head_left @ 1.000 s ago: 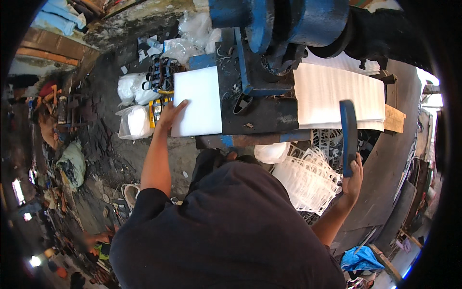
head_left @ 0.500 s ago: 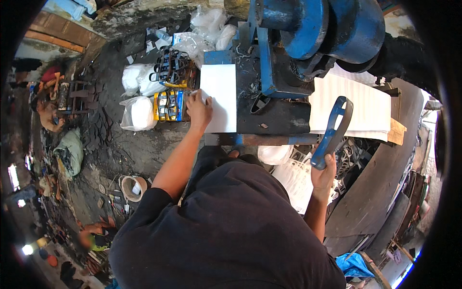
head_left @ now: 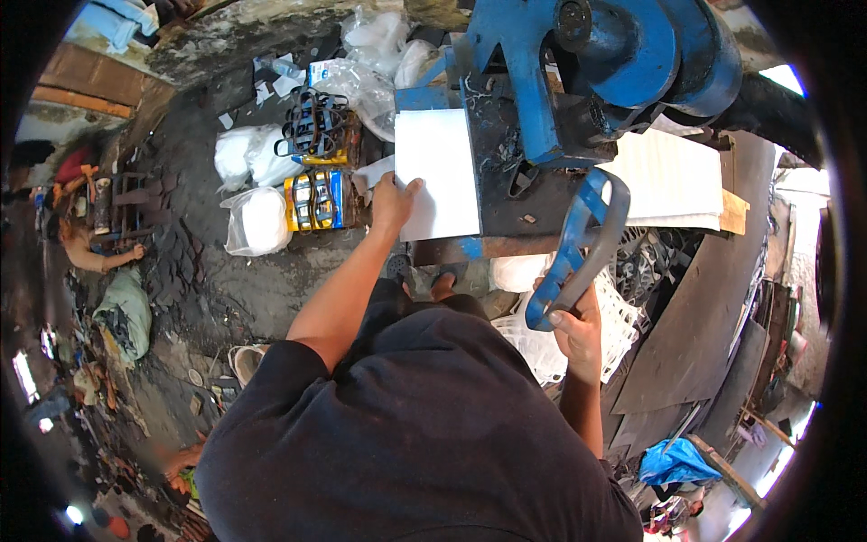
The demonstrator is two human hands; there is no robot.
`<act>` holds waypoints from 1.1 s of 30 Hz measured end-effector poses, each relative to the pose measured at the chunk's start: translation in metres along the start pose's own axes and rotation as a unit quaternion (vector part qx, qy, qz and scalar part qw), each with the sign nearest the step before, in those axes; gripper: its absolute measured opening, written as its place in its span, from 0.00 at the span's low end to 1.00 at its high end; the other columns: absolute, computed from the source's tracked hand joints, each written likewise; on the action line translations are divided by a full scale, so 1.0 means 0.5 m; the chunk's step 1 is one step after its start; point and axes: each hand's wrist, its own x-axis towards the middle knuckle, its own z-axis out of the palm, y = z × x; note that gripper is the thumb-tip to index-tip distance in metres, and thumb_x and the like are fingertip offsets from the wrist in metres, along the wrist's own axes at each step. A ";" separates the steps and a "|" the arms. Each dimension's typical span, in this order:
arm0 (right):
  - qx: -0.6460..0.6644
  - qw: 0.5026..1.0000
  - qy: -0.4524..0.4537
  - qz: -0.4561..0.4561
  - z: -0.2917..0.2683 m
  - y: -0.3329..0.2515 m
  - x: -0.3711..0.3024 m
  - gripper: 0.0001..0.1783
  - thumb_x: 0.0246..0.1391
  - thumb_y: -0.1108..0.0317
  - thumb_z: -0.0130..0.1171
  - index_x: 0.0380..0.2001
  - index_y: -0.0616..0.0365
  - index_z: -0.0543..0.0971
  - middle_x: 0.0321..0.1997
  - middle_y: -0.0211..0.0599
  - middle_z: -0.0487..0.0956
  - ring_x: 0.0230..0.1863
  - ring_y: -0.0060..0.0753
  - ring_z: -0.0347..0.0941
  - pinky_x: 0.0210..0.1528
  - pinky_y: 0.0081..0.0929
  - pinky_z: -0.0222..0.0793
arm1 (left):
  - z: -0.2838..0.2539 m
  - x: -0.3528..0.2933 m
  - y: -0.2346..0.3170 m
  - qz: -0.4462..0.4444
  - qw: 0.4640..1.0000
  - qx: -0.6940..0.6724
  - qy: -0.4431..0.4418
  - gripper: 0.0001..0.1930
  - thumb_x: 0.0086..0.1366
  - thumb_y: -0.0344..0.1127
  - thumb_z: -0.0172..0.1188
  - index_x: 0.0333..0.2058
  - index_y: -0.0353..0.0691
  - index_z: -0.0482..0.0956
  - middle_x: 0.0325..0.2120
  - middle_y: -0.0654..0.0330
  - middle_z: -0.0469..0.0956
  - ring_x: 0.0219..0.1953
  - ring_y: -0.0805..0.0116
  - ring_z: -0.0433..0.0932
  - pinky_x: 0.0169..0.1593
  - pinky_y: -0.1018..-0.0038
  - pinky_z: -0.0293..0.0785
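Observation:
At the left edge of a white sheet stack (head_left: pixel 441 172), my left hand (head_left: pixel 392 210) grips the edge, its thumb over the top and its other fingers partly hidden. The stack lies on the dark bed (head_left: pixel 551 203) of a blue press (head_left: pixel 533 99). To the right, in front of the bed, my right hand (head_left: pixel 580 336) holds a sole-shaped cutting die (head_left: pixel 613 221) by its lower end. The die is a tall metal band, blue inside and dark outside, raised and tilted with its long end upward.
Another stack of white sheets (head_left: pixel 673 185) lies right of the press. Left of the bed stand strapped dark frames (head_left: pixel 316 126) on yellow-blue boxes (head_left: pixel 295 206) and white plastic-wrapped bundles (head_left: pixel 262 221). White cut-out sheet scraps (head_left: pixel 619 330) lie below right. A person (head_left: pixel 86 244) sits at far left.
My right hand has brought the cutting die leftward and turned it, showing its open inside. My left hand has shifted slightly along the sheet edge; the whole view has swung a little.

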 end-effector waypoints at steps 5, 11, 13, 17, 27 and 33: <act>-0.036 0.999 -0.026 0.006 0.062 0.050 0.001 0.40 0.44 0.73 0.68 0.61 0.63 0.62 0.51 0.40 0.74 0.53 0.31 0.72 0.57 0.30 0.68 | -0.005 -0.010 0.008 -0.018 0.991 -0.099 -0.088 0.37 0.62 0.52 0.65 0.54 0.22 0.65 0.40 0.38 0.77 0.44 0.45 0.78 0.48 0.62 0.73; -0.089 0.996 -0.022 0.020 0.108 0.091 -0.027 0.37 0.48 0.67 0.67 0.59 0.68 0.63 0.51 0.41 0.74 0.54 0.32 0.70 0.59 0.32 0.64 | -0.043 -0.049 0.028 0.120 0.990 0.057 -0.057 0.51 0.53 0.54 0.72 0.61 0.21 0.54 0.56 0.33 0.63 0.56 0.39 0.69 0.59 0.56 0.67; -0.106 0.994 -0.012 0.022 0.107 0.100 -0.040 0.38 0.48 0.65 0.67 0.59 0.70 0.63 0.54 0.44 0.73 0.57 0.35 0.68 0.62 0.33 0.61 | -0.089 -0.111 0.087 0.225 0.958 0.148 -0.096 0.60 0.48 0.54 0.75 0.65 0.22 0.46 0.62 0.31 0.54 0.61 0.38 0.64 0.63 0.54 0.63; -0.117 0.993 0.003 0.025 0.120 0.107 -0.053 0.39 0.47 0.66 0.67 0.59 0.70 0.63 0.58 0.47 0.70 0.60 0.37 0.66 0.64 0.33 0.59 | -0.042 -0.142 0.018 0.203 0.926 0.272 -0.167 0.67 0.46 0.49 0.76 0.67 0.24 0.33 0.66 0.28 0.45 0.65 0.34 0.59 0.66 0.55 0.62; -0.133 0.991 0.028 0.003 0.118 0.144 -0.044 0.36 0.48 0.72 0.64 0.60 0.67 0.63 0.56 0.43 0.70 0.58 0.34 0.66 0.62 0.31 0.59 | -0.049 -0.137 0.001 0.227 0.918 0.281 -0.164 0.59 0.55 0.39 0.71 0.68 0.25 0.31 0.65 0.26 0.46 0.60 0.38 0.69 0.58 0.63 0.74; -0.137 0.990 0.027 0.014 0.125 0.145 -0.027 0.36 0.48 0.74 0.64 0.60 0.67 0.62 0.55 0.43 0.70 0.57 0.32 0.66 0.62 0.30 0.60 | -0.071 -0.121 0.020 0.071 0.947 0.196 -0.245 0.58 0.55 0.40 0.71 0.67 0.24 0.33 0.61 0.26 0.57 0.58 0.38 0.70 0.55 0.61 0.74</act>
